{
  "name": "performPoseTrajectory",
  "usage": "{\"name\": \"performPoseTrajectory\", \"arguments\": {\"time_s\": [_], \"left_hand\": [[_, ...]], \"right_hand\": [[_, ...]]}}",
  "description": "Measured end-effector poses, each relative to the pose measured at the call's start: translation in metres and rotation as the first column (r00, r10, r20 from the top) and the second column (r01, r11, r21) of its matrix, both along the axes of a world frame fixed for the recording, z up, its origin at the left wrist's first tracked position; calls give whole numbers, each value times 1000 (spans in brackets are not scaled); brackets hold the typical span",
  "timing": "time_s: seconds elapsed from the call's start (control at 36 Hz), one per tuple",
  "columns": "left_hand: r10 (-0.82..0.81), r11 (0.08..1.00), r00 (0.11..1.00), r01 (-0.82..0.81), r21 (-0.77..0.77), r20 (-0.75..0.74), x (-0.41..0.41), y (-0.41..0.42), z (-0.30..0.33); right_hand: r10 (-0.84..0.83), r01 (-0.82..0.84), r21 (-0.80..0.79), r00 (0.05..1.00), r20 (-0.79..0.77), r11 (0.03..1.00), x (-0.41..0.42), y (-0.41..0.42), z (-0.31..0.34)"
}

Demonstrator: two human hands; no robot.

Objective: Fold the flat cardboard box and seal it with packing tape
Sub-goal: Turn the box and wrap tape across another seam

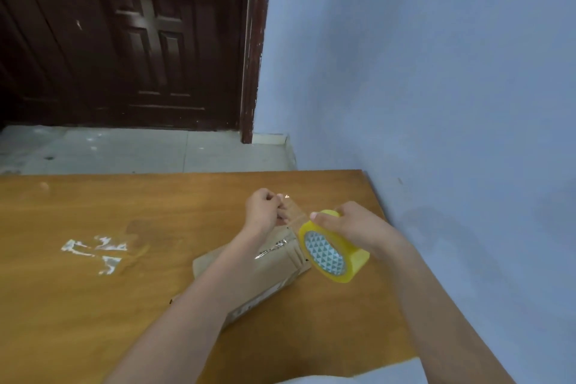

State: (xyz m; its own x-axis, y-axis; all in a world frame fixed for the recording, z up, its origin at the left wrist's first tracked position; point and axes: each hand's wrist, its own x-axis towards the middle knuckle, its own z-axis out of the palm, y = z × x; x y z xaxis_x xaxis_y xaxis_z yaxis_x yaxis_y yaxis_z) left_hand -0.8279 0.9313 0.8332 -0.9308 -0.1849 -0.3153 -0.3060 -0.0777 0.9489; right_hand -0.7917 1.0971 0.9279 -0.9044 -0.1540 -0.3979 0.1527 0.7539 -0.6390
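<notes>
The left hand (263,207) fingers pinch the free tape end; the right hand (349,223) grips the tape roll (335,248) above the cardboard box (249,274) on the bench (93,305). Slack could let the strip fold onto itself.

Orange-brown wooden table (93,305) against a pale blue wall (436,72); dark panelled door (140,40), grey tiled floor (124,150).

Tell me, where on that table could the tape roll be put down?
Bare wood lies between the box and the wall, and along the table's far edge. Left holds tape scraps; the hands crowd the middle.
</notes>
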Motion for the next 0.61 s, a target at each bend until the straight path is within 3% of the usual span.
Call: {"name": "performPoseTrajectory", "arguments": {"time_s": [0.14, 0.25, 0.47, 0.61], "left_hand": [[-39, 980, 999, 35, -196, -15, -5, -17, -15], [-111, 909, 993, 90, -408, -28, -9, -26, -25], [-87, 942, 996, 80, -325, -7, -2, -20, -53], [-151, 835, 988, 104, -540, -44, -1, -15, -57]], "right_hand": [[33, -21, -151, 996, 79, 988, 6, 6, -10], [64, -40, -155, 986, 153, 987, 16, 13, -36], [-54, 88, -232, 987, 149, 969, 23, 21, -55], [-85, 107, -169, 987, 133, 980, 25, 20, -61]]}}
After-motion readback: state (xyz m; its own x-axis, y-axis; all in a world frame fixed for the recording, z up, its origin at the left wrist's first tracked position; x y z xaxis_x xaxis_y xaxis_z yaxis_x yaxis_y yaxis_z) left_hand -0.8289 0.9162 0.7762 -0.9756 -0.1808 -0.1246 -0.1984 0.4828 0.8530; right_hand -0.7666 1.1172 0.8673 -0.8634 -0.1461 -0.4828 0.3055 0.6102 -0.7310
